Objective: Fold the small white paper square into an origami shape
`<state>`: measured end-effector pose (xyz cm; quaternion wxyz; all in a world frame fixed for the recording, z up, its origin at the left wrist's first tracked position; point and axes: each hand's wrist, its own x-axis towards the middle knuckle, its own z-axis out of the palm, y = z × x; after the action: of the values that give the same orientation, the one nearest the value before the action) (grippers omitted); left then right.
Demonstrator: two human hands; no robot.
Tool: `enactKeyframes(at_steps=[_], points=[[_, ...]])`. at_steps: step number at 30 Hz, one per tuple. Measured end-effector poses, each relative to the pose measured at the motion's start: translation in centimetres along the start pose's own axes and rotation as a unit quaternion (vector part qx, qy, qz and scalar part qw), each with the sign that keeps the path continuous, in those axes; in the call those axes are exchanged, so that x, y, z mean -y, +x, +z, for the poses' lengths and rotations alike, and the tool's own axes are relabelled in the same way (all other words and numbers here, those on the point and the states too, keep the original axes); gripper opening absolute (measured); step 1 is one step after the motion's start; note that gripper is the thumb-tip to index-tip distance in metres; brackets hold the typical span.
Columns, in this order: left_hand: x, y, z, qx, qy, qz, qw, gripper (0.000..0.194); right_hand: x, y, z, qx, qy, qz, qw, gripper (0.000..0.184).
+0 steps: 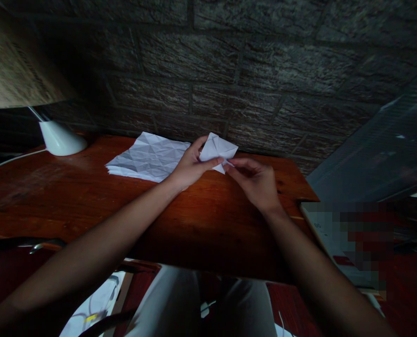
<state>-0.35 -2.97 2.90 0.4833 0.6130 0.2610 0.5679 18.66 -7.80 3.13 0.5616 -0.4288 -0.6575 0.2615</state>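
A small folded piece of white paper [218, 150] is held just above the far part of a reddish wooden table [89, 196]. My left hand [190, 166] grips its left side, thumb on top and fingers behind. My right hand [254, 180] pinches the paper's lower right corner with fingertips together. A larger creased white sheet [148, 157] lies flat on the table just left of my left hand.
A white lamp base [59, 138] with a cord stands at the table's far left, under a tan lampshade [15, 61]. A dark brick-pattern wall [229, 70] runs behind the table. Papers [335, 234] lie on a surface to the right. My legs show below the near edge.
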Motion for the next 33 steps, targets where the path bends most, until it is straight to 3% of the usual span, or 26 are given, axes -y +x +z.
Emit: enactKeyframes(at_steps=[6,11,16,20,22,26,33], points=[[0.0,-0.3,0.4,0.002,-0.061,-0.046,0.997,0.047,0.5,0.1,0.0,-0.001,0.024,0.020,1.000,0.015],[0.6,-0.1,0.2,-0.008,-0.050,-0.033,0.998,0.046,0.2,0.3,-0.1,0.017,0.049,0.043,0.998,0.016],[1.0,0.1,-0.3,-0.006,0.086,0.049,0.995,0.048,0.2,0.1,-0.2,0.021,-0.021,0.005,1.000,0.019],[1.1,-0.1,-0.4,-0.001,0.154,0.122,0.980,0.072,0.6,0.0,-0.6,-0.030,-0.118,-0.090,0.989,0.045],[1.1,-0.3,-0.3,0.026,0.181,0.147,0.972,0.070,0.9,0.1,-0.8,-0.010,-0.118,-0.111,0.987,0.051],[1.2,-0.6,0.0,0.089,0.173,0.159,0.968,0.053,1.1,0.2,-1.1,0.053,-0.107,-0.110,0.987,0.041],[0.7,-1.0,0.5,0.105,0.138,0.116,0.978,0.061,0.8,0.2,-1.1,0.080,-0.106,-0.107,0.985,0.036]])
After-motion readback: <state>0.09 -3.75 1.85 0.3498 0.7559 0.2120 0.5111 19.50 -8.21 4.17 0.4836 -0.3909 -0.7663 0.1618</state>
